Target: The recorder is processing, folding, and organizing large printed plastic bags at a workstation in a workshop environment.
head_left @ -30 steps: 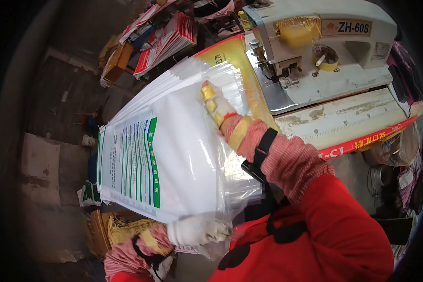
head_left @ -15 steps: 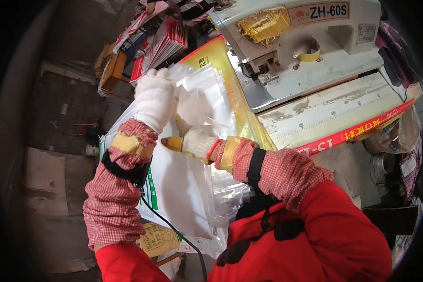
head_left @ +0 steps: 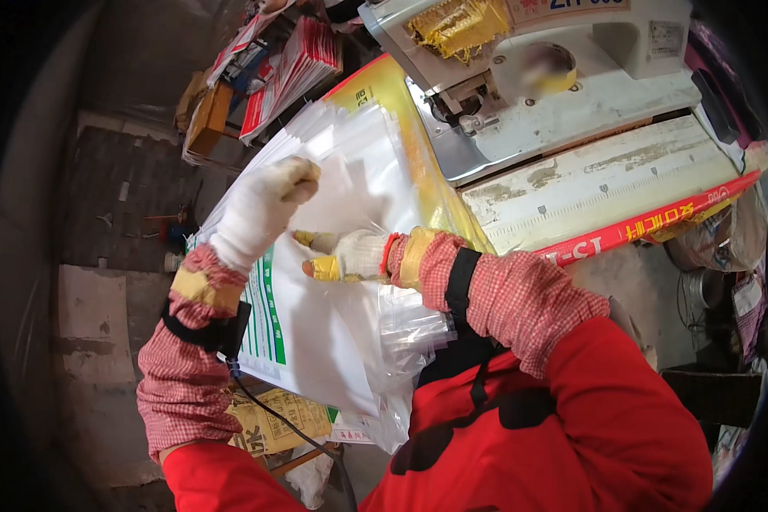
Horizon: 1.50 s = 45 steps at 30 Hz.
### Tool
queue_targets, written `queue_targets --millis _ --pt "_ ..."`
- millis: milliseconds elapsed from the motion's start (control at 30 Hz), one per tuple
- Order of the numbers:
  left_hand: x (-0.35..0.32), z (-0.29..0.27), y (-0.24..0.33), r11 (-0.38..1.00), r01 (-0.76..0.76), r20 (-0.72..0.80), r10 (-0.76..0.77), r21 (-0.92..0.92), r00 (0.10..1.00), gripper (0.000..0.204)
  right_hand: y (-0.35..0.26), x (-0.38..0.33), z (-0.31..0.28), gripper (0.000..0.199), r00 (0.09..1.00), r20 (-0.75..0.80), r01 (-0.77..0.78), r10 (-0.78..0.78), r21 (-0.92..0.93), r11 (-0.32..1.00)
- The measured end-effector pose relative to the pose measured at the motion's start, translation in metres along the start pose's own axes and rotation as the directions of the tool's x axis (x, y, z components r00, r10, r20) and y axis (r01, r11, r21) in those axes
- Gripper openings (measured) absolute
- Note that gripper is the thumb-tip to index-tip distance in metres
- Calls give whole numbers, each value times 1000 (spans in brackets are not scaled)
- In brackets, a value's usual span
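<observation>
A stack of white plastic bags (head_left: 303, 333) with green print lies slanting in front of me, with translucent plastic edges fanned along its right side. Over the stack's left part is my left hand (head_left: 264, 205) in a white knit glove. Its fingers are curled closed, and what they hold, if anything, is hidden. My right hand (head_left: 350, 256), gloved with yellow-covered fingertips, rests low on the bags. Thumb and forefinger point left with a gap between them, and nothing shows in that gap.
A grey sewing machine (head_left: 555, 111) stands at the upper right, with a white ruled board (head_left: 589, 188) edged in red before it. Beneath the bags lies yellow plastic (head_left: 439, 171). Folded red-and-white packaging (head_left: 294, 77) is stacked at the upper left. A black cable (head_left: 290, 418) hangs from my left wrist.
My left hand has come down and nearer from the far edge of the stack, its fingers now curled in view. My right hand's thumb and forefinger have shifted slightly on the bags.
</observation>
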State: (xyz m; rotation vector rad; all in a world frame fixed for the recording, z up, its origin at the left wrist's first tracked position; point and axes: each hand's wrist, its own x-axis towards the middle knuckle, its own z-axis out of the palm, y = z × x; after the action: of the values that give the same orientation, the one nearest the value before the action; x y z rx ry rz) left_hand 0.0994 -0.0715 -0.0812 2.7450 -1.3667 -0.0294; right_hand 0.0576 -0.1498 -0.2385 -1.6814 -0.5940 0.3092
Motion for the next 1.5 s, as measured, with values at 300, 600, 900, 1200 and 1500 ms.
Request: queue_targets --millis 300,600,900,1200,1500 --pt "19 -16 12 769 159 38 -232 619 972 52 -16 10 12 84 998 -25 60 -61 -47 997" --pt "9 49 -1 978 -127 214 90 167 973 13 -33 -6 -1 83 984 172 -15 42 -153 988" --pt "22 15 -44 826 187 -103 -156 532 982 13 -9 -2 8 73 993 41 109 -107 -59 992" --pt "83 -42 -41 220 189 -225 153 957 962 21 -42 -23 56 42 976 162 173 -144 -179 969" --pt "121 -63 2 460 235 -136 -239 856 962 23 37 -112 49 34 922 20 387 -387 -88 918"
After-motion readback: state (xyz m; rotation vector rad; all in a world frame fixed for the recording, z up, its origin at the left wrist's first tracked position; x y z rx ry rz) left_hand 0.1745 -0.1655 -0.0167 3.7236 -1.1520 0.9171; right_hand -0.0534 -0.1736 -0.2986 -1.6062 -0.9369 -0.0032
